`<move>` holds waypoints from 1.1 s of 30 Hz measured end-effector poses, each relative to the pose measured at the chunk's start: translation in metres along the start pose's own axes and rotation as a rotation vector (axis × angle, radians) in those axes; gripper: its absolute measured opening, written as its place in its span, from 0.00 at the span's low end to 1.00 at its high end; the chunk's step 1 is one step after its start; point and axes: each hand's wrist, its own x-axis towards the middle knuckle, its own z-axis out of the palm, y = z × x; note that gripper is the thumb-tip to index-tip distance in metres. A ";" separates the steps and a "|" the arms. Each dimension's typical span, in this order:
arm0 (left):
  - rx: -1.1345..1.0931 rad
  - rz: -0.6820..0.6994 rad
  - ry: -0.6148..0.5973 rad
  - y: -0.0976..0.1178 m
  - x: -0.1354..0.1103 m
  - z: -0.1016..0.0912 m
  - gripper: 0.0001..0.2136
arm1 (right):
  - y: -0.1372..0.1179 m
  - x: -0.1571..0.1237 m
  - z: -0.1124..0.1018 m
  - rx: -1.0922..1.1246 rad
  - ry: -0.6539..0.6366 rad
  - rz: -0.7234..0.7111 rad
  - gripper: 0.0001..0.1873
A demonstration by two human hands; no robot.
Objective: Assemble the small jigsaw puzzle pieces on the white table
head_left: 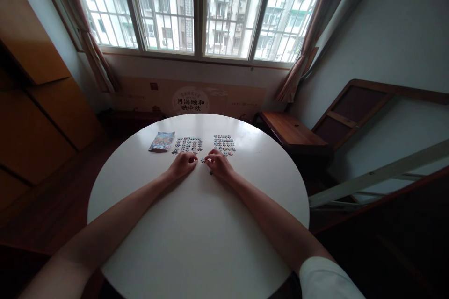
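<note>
Two groups of small jigsaw puzzle pieces lie on the round white table: the left puzzle pieces and the right puzzle pieces, both set out in rows. Between the groups, on the near side, my right hand pinches a puzzle piece at the tabletop. Just left of it, my left hand is closed, thumb and fingertips together; whatever it holds is too small to make out. A single dark puzzle piece rests below my right hand.
A colourful picture packet lies on the table left of the pieces. Beyond the table's right edge stand a wooden bench and a pale metal rail. Brown cabinets are at the left, barred windows ahead.
</note>
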 end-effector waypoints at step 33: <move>-0.018 0.035 -0.007 -0.002 0.000 0.003 0.08 | -0.021 -0.005 -0.005 -0.283 -0.161 -0.016 0.31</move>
